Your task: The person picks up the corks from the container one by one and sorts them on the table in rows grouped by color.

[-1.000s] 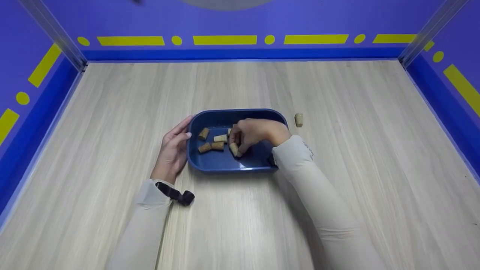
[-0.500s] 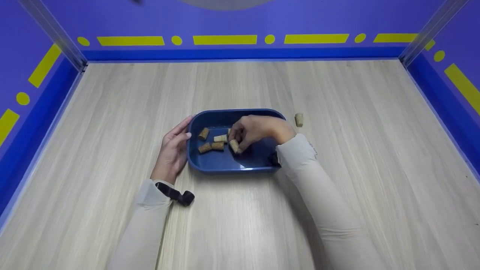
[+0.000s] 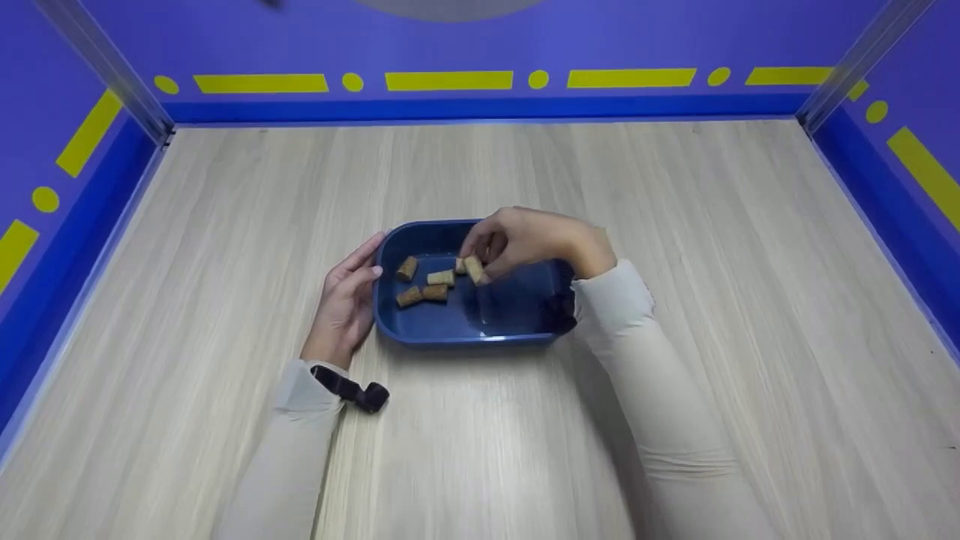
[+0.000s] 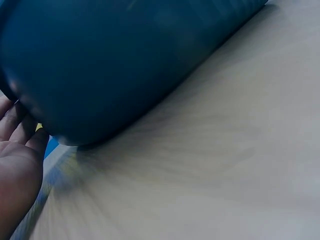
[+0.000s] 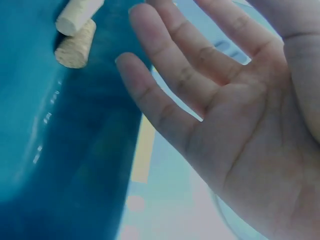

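A dark blue tray stands on the table in the head view. My left hand rests against its left end with thumb and fingers on the outside; the left wrist view has fingers touching the tray wall. Over the tray's middle, my right hand pinches a pale cork between thumb and fingertip. Several corks lie in the left half, among them a brown cork and a pale one. In the right wrist view two corks show beyond straight outer fingers; thumb and index tips are out of frame.
The wood-grain table spreads around the tray. Blue panels with yellow marks enclose it at the back and sides. A black wrist camera sits on the left wrist; a dark one hangs over the tray's right end.
My right hand has risen and shifted away from me with the pinched cork. Its wrist now hides the loose cork on the table right of the tray. My left hand has not moved.
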### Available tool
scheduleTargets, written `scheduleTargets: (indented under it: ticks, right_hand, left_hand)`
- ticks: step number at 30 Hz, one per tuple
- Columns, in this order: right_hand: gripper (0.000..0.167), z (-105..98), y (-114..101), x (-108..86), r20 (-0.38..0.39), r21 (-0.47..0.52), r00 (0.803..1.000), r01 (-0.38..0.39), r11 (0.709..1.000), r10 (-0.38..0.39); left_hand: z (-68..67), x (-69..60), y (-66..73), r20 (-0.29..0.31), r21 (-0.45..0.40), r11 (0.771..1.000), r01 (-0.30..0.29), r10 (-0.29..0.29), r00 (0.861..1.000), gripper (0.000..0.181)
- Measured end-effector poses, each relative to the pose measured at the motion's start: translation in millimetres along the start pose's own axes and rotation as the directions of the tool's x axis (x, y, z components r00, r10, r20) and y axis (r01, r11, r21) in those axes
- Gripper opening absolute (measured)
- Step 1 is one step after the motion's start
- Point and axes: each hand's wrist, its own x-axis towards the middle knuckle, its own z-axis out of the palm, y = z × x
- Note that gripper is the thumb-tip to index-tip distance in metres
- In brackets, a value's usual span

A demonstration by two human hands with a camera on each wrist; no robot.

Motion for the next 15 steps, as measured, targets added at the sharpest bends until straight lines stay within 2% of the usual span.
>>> scheduleTargets:
  ticks: [6,15]
  right_hand:
    - [0.036,-6.5,0.4,-10.9,-0.081,-0.019,0.997,0.014,1.0,-0.016]
    - [0.037,-15.6,10.7,-26.9,-0.158,-0.006,0.987,0.032,0.999,-0.033]
  left_hand:
    - [0.8,0.0,0.0,-0.005,-0.003,1.0,0.001,-0.001,1.0,0.047]
    - [1.4,-0.8,0.5,-0.01,-0.004,1.0,0.011,-0.011,1.0,0.049]
